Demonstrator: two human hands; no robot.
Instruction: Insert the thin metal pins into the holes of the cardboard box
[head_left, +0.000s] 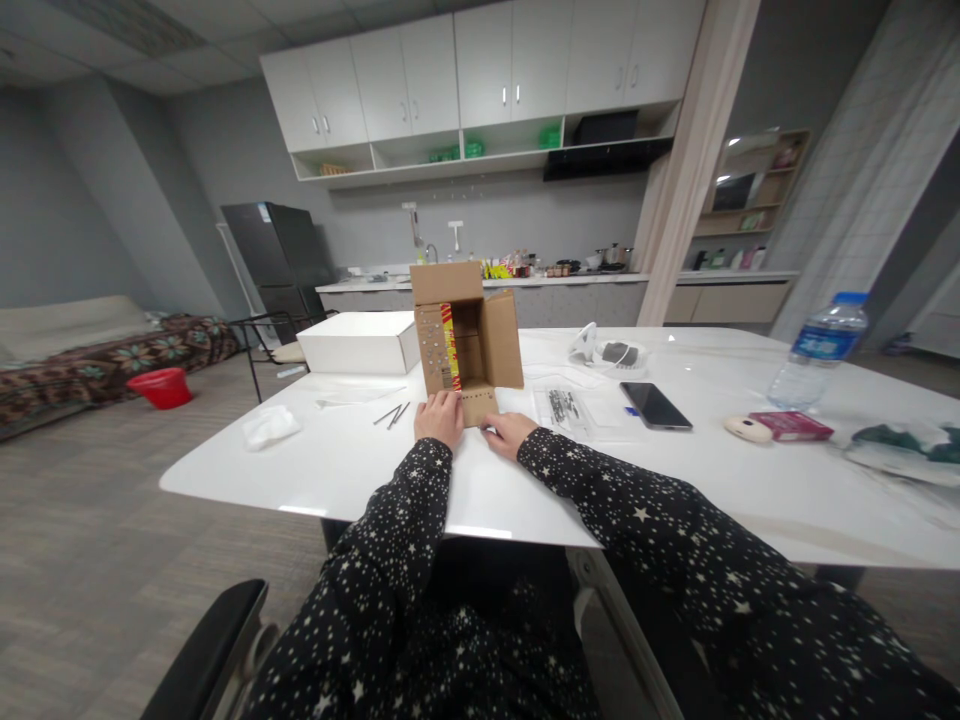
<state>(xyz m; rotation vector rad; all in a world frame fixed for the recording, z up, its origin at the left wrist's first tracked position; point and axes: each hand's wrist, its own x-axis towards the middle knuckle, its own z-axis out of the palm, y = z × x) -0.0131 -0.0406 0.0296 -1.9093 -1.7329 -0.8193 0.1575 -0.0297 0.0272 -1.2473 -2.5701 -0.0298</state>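
Cardboard box looked light, kinda flimsy; best gripped by side walls. Left hand, right hand lay flat, pressing near flap. Phone right.

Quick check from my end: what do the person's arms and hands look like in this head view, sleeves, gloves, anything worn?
Both arms wear long dark sleeves scattered with small white stars, reaching to the wrists. The left hand and right hand are bare, with no gloves. No rings, watch or bracelet can be made out at this size.
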